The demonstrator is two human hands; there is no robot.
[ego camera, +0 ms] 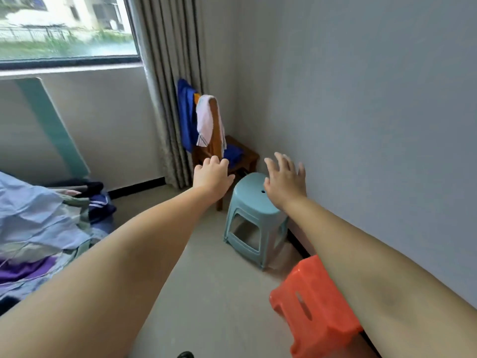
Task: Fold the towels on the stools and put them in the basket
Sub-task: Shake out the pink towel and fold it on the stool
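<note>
Head view: my left hand [213,177] and right hand [284,182] both reach out, fingers spread, holding nothing. Pale pink towel [206,122], soft terry, drapes over wooden chair [232,151] back behind smooth teal plastic stool [254,202]; a careless tug could drag the blue cloth [184,112] off. No basket seen

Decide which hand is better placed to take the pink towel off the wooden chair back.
Left, probably. The left hand, open, reaches right below the pink towel on the wooden chair; the right hand, also open, hovers over the teal stool, further aside.
</note>
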